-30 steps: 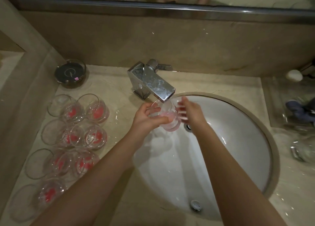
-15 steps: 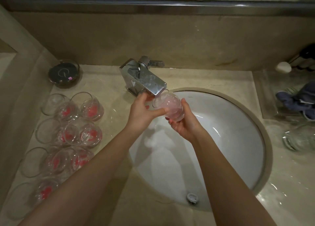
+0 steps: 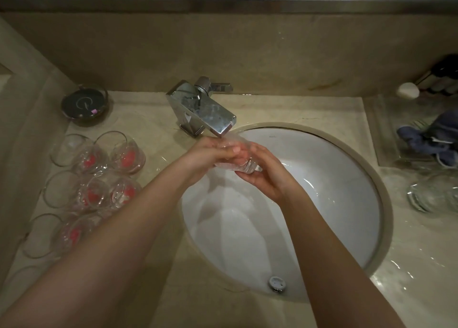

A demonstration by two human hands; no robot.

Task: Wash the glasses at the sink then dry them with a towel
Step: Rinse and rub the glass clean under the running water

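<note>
Under the faucet (image 3: 203, 109) spout, over the white sink (image 3: 334, 204), both hands hold one clear glass (image 3: 244, 165) lying roughly sideways. Left hand (image 3: 205, 156) wraps it from above, fingers curled; right hand (image 3: 266, 173) cups it from below, fingers curled round. More glasses (image 3: 104, 176) with red prints lie clustered on the counter (image 3: 153, 119) left of the sink. Blue towel (image 3: 426, 137) far right.

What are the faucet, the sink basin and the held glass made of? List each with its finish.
Faucet: likely chromed metal, mirror-bright reflections.
Sink basin: probably glazed ceramic, glossy white with highlights.
Glass: clear glass, fingers visible through it.
</note>
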